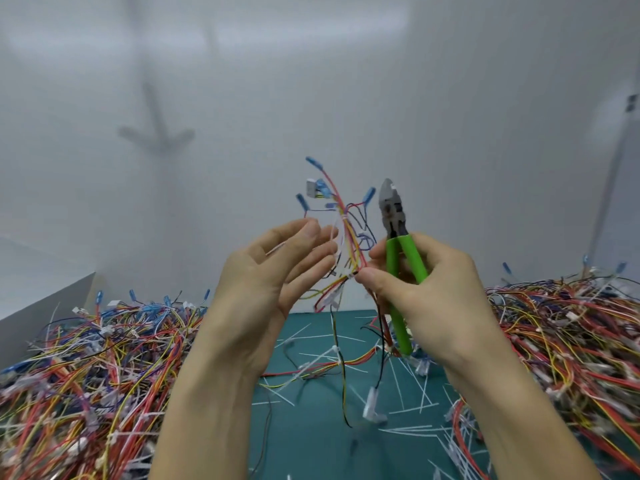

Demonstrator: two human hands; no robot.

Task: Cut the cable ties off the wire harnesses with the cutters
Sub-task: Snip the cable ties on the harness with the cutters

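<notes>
A wire harness (346, 233) of red, yellow and blue wires with blue terminals stands upright in the air between my hands. My right hand (426, 292) pinches it near its middle with thumb and forefinger while the other fingers hold the green-handled cutters (398, 244), jaws pointing up and closed. A white cable tie (343, 220) wraps the harness above the pinch. My left hand (273, 271) is open beside the harness, fingers spread, touching or just off the wires.
Large tangled piles of harnesses lie at the left (90, 368) and right (568, 341). Between them a green cutting mat (311, 427) carries cut white ties and one loose harness (325, 368). A white wall stands behind, a grey box edge (45, 313) at left.
</notes>
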